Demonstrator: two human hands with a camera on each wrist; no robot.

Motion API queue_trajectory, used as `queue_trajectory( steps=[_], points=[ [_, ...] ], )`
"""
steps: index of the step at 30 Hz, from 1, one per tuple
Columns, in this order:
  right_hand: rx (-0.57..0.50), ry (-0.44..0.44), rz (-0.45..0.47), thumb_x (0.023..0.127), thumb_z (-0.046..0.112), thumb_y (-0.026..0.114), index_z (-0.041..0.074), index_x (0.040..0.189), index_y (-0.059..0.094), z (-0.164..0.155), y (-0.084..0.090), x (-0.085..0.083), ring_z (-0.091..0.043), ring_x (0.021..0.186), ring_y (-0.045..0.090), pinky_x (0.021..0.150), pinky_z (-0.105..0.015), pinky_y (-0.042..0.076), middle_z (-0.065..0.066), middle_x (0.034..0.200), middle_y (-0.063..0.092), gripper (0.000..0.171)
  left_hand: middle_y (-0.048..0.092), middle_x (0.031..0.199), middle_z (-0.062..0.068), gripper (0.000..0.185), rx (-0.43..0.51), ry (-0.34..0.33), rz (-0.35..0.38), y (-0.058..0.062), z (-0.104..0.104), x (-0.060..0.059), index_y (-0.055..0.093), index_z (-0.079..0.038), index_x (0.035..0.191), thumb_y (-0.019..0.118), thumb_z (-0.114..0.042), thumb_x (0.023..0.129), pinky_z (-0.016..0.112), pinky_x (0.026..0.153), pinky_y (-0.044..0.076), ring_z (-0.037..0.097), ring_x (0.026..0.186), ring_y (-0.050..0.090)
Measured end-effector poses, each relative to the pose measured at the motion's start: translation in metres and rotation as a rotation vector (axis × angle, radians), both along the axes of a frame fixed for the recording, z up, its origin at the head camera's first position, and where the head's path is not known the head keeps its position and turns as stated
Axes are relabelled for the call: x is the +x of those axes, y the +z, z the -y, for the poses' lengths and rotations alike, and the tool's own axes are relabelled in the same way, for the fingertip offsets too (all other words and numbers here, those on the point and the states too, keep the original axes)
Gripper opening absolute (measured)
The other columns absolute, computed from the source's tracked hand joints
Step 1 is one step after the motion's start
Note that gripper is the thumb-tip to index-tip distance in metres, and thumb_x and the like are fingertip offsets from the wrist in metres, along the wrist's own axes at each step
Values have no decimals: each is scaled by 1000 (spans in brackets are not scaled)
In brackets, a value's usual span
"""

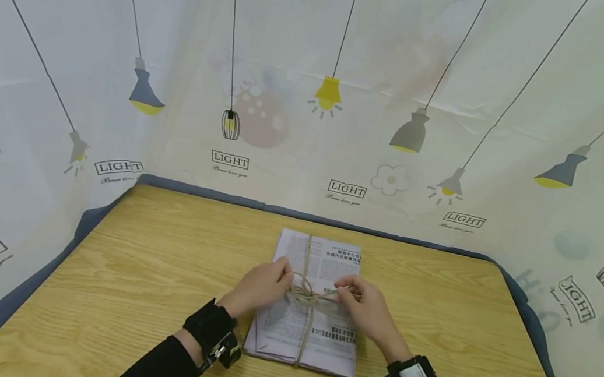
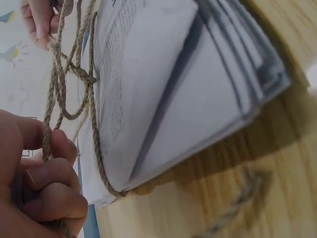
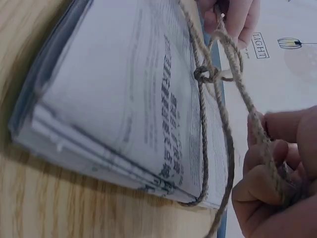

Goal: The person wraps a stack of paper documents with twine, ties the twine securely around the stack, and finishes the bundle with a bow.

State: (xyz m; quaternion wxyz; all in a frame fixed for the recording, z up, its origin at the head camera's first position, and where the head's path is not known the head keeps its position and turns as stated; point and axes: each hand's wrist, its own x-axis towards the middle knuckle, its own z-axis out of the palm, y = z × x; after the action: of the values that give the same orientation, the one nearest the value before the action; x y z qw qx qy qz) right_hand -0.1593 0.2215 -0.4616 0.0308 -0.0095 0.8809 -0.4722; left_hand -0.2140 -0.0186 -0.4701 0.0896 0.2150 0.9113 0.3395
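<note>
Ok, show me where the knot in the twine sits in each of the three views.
Head: the knot is low centre, on the newspaper stack, between the left hand and right hand.
Left wrist: upper left, at the stack's edge.
Right wrist: upper right.
Shared landmark: the twine wrapped round the stack.

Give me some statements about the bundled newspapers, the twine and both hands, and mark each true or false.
1. The stack of folded newspapers lies on a light wooden table. True.
2. The brown jute twine runs round the stack. True.
3. The left hand rests flat on the table. False: it grips a loop of twine.
4. The right hand holds scissors. False: it pinches the twine.
5. The twine is knotted over the stack. True.
</note>
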Motion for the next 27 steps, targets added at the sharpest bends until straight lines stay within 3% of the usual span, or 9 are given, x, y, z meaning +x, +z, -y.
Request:
queue_trajectory(
  steps=[7,12,15,22,27],
  points=[
    [129,11,-39,93,21,67,15,94,72,0,1,-2,-10,59,43,55,-23,35,2,70,55,8,45,66,-1,23,39,50,-9,-2,4,0,49,-14,84,42,-23,104,25,53,31,13,55,41],
    [124,-56,-58,100,21,56,11,98,65,-2,-1,-2,-7,52,35,50,-21,30,2,62,39,14,39,64,0,22,48,57,-64,-7,10,4,47,-12,86,41,-19,105,24,53,28,12,53,36],
    [119,-118,-71,103,21,50,7,104,61,-3,-2,-2,-9,57,39,52,-23,33,-1,69,44,18,38,65,-1,19,45,66,-83,-12,14,5,47,-12,88,42,-19,105,23,53,29,11,53,36],
    [77,-238,40,106,26,40,5,115,53,-13,-8,0,-13,66,48,55,-25,41,-4,82,47,26,40,66,-3,15,47,143,-111,-24,21,4,50,-14,90,46,-20,104,23,52,30,10,55,40],
    [12,-170,77,103,26,49,7,114,58,-22,-8,1,-12,58,44,53,-24,39,-1,70,43,23,42,66,-3,16,85,163,-98,-23,25,2,50,-15,89,47,-21,104,23,51,32,10,56,41]
  ],
)
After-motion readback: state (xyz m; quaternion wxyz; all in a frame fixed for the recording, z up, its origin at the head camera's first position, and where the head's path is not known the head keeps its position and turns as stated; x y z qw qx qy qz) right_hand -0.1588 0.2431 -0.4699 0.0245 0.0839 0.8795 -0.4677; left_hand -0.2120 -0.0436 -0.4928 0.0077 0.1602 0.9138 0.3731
